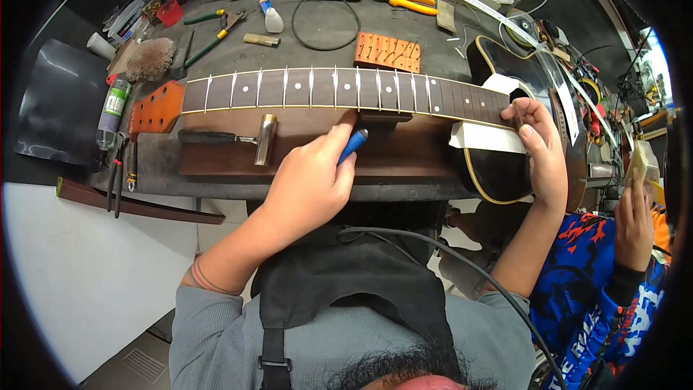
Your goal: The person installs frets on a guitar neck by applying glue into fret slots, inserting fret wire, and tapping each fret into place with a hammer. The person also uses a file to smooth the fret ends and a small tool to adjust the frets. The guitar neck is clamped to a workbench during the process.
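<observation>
A guitar neck (321, 89) with a dark, dotted fingerboard lies across the bench, its orange-brown headstock (157, 107) to the left. Several bright fret wires stick out past the fingerboard's edges; the frets nearest the body look different, without such ends. My left hand (312, 177) is closed round a blue, dark-tipped stick-like tool (352, 146), its index finger reaching to the neck's near edge. At the body end of the fingerboard, my right hand (540, 146) has thumb and fingers pinched together; anything between them is too small to make out. White paper or tape (487, 137) covers part of the black guitar body (498, 173).
A hammer (266, 141) lies on a brown board (317, 166) below the neck. Beyond stand an orange drilled block (388, 53), yellow pliers (406, 2) and green-handled cutters (216, 37). A bottle (113, 112) is at left. At right, another person's hand (635, 227) holds something pale.
</observation>
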The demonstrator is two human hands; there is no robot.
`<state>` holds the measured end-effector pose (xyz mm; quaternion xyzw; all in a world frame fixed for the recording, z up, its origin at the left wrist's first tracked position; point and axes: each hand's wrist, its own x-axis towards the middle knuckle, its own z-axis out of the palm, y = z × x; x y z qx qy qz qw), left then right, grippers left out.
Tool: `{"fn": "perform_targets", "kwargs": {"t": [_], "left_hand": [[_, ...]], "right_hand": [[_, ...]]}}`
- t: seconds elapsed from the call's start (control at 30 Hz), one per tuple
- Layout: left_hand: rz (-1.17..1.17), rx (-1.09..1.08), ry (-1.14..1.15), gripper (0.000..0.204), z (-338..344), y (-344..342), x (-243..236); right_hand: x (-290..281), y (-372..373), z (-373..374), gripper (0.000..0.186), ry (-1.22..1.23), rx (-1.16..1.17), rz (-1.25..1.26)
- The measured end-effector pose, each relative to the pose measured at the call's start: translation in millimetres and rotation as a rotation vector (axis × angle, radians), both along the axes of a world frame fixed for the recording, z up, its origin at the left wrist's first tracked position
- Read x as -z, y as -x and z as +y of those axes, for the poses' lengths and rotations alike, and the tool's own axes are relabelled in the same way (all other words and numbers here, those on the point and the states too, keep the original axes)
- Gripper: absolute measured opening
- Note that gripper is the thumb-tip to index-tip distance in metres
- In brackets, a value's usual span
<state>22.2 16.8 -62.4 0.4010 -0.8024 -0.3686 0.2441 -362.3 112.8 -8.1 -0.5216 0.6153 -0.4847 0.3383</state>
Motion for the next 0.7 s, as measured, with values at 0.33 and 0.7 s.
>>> {"fn": "perform_targets", "kwargs": {"t": [0.33,0.7], "left_hand": [[-0.018,0.05,-0.008,0.031,-9.9,8.8,1.0],[0.168,0.059,0.051,0.022,-21.6,-11.0,9.4]], "right_hand": [[-5.1,-2.2,0.4,0.053,-0.025,0.004,0.01],[-28.9,-24.6,-24.2,0.056,0.127,-0.092,0.616]]}}
